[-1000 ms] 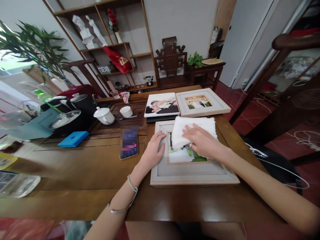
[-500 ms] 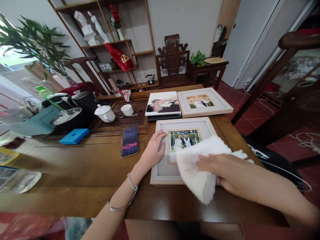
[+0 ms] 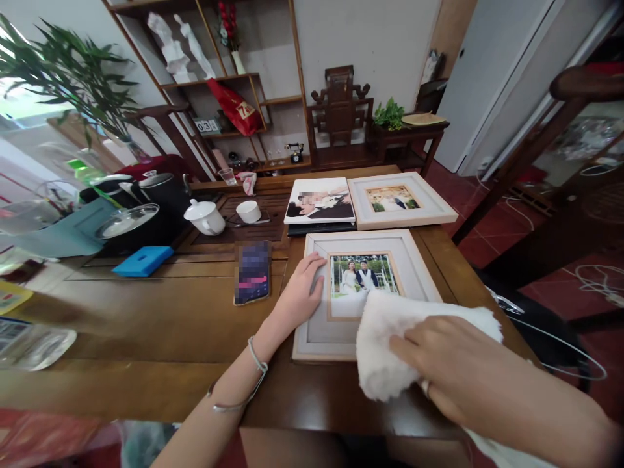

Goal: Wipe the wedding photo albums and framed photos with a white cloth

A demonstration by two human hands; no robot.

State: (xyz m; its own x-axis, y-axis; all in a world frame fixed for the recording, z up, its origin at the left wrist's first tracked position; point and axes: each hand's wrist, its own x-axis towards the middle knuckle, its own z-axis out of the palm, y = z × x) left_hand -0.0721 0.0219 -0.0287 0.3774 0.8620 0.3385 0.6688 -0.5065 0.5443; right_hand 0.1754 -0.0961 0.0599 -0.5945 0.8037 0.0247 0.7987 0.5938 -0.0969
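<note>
A framed photo of two people (image 3: 363, 276) lies on the wooden table in front of me, in a pale picture frame (image 3: 316, 351) with a wide grey mat. My left hand (image 3: 305, 289) holds that frame's left side, its fingers over the rim and thumb on the mat. A fluffy white cloth (image 3: 385, 344) is bunched under my right hand (image 3: 439, 351), whose fingers are closed on it. The cloth covers the frame's lower right corner and hangs past its near edge. Part of it reaches out beyond the right side of my hand.
Behind lie a white photo panel (image 3: 319, 201) and another framed photo (image 3: 404, 198). A phone (image 3: 252, 273) is left of my left hand. Farther left are a white lidded cup (image 3: 205, 218), a small white bowl (image 3: 248, 212), a blue block (image 3: 143, 261) and a black kettle (image 3: 158, 188).
My right hand has moved the cloth down and to the right across the frame, uncovering more of the photo. My left hand has stayed on the frame's left side.
</note>
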